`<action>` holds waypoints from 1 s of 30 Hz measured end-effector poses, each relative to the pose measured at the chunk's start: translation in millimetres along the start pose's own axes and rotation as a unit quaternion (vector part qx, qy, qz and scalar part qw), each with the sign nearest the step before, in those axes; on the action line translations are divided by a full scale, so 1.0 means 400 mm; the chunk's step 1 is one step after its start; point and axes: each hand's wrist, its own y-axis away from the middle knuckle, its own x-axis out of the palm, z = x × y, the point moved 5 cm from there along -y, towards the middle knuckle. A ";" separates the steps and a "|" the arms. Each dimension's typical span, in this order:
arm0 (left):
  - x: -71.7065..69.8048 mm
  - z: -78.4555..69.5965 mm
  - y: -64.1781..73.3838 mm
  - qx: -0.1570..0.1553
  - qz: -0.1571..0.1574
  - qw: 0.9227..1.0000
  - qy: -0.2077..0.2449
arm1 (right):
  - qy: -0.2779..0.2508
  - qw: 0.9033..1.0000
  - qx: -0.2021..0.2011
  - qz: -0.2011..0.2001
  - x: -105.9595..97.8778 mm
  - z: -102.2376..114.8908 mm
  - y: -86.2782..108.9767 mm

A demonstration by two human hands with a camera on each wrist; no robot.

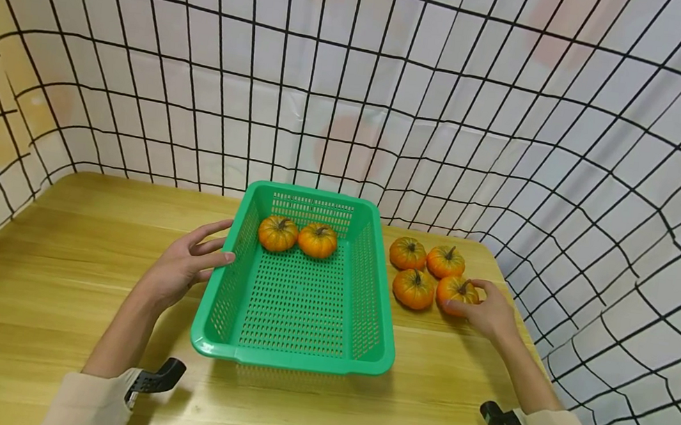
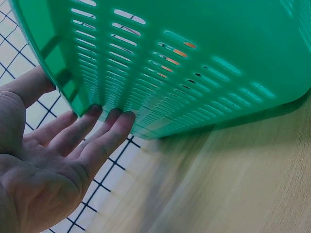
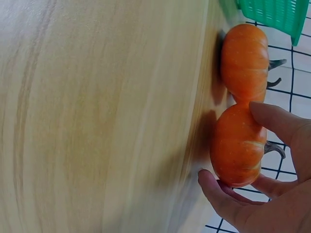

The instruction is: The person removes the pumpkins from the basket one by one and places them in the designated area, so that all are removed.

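Note:
A green plastic basket (image 1: pixel 292 360) stands on the table, with two small orange pumpkins, one a left pumpkin (image 1: pixel 278 234) and one a right pumpkin (image 1: pixel 317 241), side by side at its far end. My left hand (image 1: pixel 186 265) holds the basket's left rim, thumb over the edge and fingertips against the slotted outer wall (image 2: pixel 160 92). To the right of the basket, several more pumpkins sit in a close group. My right hand (image 1: pixel 489 312) grips the near right pumpkin (image 3: pixel 238 145) of that group, thumb on one side and fingers on the other. Its stem (image 3: pixel 276 148) points up, and it rests at the tabletop.
Beside the gripped pumpkin lie a near left pumpkin (image 1: pixel 414 289), a far left pumpkin (image 1: pixel 408 254) and a far right pumpkin (image 1: pixel 446 261). Black wire grid (image 1: pixel 304 89) fences the wooden table (image 1: pixel 19 316) at the back and sides. Each wrist carries a black mount (image 1: pixel 161 376).

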 end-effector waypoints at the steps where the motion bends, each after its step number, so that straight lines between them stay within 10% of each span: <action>1: 0.000 0.000 0.000 -0.001 -0.001 1.000 0.000 | 0.001 1.000 0.000 0.001 0.001 -0.001 0.000; 30: -0.001 0.002 -0.004 0.008 -0.003 1.000 0.000 | 0.008 1.000 0.002 0.010 0.010 -0.013 0.000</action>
